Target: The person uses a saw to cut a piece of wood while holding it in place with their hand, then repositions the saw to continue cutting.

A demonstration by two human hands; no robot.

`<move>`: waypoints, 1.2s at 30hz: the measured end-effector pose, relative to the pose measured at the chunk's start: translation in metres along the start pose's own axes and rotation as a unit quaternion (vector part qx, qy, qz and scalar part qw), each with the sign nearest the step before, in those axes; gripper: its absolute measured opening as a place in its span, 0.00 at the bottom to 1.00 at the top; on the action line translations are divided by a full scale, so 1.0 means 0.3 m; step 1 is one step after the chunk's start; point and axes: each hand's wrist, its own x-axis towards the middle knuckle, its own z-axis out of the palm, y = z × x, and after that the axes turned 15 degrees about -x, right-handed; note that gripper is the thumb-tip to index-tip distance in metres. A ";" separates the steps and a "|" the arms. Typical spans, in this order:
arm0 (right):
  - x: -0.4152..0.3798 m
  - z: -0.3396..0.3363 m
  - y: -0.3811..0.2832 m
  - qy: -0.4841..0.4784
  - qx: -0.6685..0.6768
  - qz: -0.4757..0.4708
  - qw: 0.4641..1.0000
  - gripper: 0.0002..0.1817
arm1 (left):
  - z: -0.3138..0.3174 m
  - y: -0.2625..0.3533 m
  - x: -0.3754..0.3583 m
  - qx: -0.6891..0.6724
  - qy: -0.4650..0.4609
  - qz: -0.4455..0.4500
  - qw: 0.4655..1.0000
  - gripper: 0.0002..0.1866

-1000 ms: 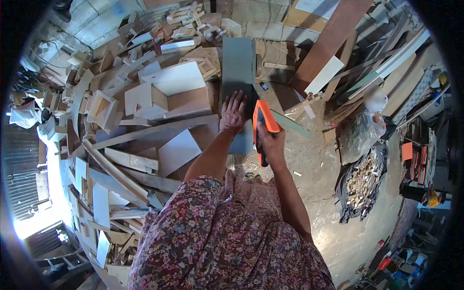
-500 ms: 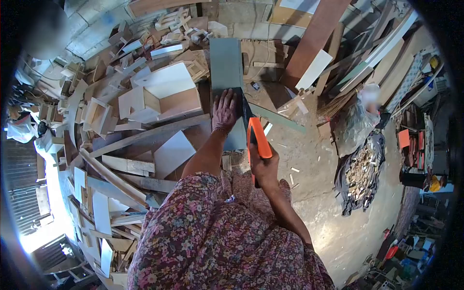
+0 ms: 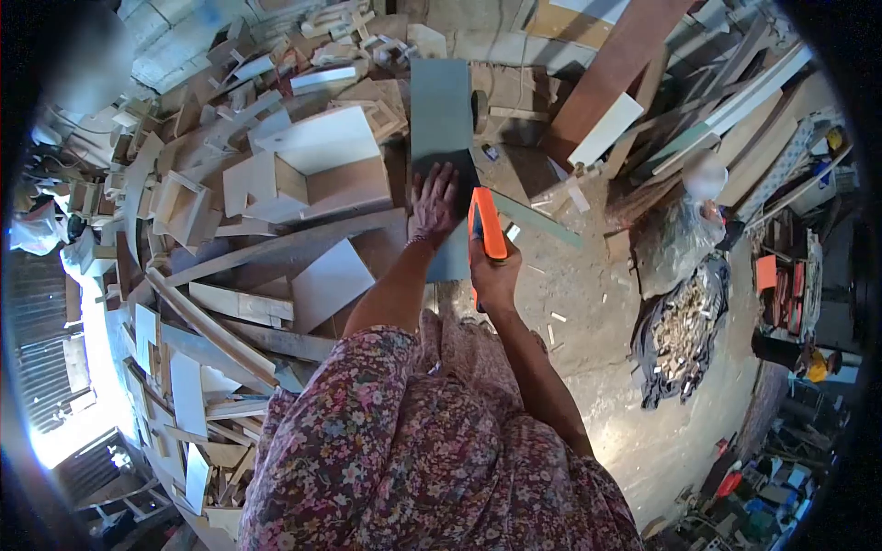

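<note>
A long grey-green board (image 3: 439,110) stretches away from me at the centre. My left hand (image 3: 435,204) lies on it, fingers spread and palm down, near the board's right half. Wrapped round the orange handle of a saw (image 3: 490,225) is my right hand (image 3: 494,273), just right of the board. The saw's dark blade is hard to make out against the dark patch by the board's right edge. A thin green strip (image 3: 533,217) lies on the floor, slanting away to the right behind the saw.
Open wooden boxes (image 3: 344,188) and scattered offcuts fill the left side. A brown plank (image 3: 614,78) leans at the upper right, beside more boards. Wood scraps (image 3: 684,335) lie on a dark cloth at the right. Small chips dot the concrete floor (image 3: 588,321).
The saw and my right hand have moved up and slightly away from me along the board's right edge. My left hand stays pressed on the board. The whole view has shifted slightly.
</note>
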 end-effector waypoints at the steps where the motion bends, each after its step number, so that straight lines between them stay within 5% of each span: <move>1: 0.008 0.018 -0.005 0.011 -0.001 -0.013 1.000 0.07 | 0.002 -0.011 0.001 -0.003 0.019 0.026 0.999 0.25; 5: -0.037 -0.060 -0.067 0.020 -0.007 -0.041 0.999 0.08 | 0.010 0.012 0.003 -0.021 0.016 0.009 1.000 0.24; 10: -0.232 -0.242 -0.142 -0.057 0.007 0.094 0.994 0.08 | 0.016 0.004 -0.016 0.013 0.009 0.017 1.000 0.24; 16: -0.270 -0.206 -0.137 -0.052 0.018 0.097 0.994 0.09 | -0.004 0.018 -0.017 0.027 -0.002 0.001 1.000 0.26; 21: -0.134 -0.116 -0.031 -0.045 -0.016 0.005 0.999 0.09 | 0.012 0.014 -0.018 -0.012 0.004 0.000 1.000 0.27; 23: -0.003 -0.038 0.026 -0.056 0.021 0.079 0.995 0.09 | 0.044 -0.002 -0.021 -0.008 0.000 -0.007 1.000 0.26; 25: 0.054 0.007 -0.007 -0.038 0.044 0.026 0.998 0.08 | 0.021 -0.003 -0.017 -0.007 -0.017 -0.020 1.000 0.25; 28: -0.020 -0.076 -0.080 -0.020 -0.005 -0.006 1.000 0.09 | 0.036 -0.006 -0.018 0.007 0.005 -0.006 1.000 0.25; 33: -0.243 -0.263 -0.182 -0.084 0.053 0.123 0.987 0.06 | 0.016 -0.001 -0.018 0.002 0.017 0.009 1.000 0.25; 36: -0.299 -0.232 -0.151 -0.049 0.065 0.086 0.993 0.11 | 0.011 0.018 -0.021 0.001 0.010 0.006 1.000 0.24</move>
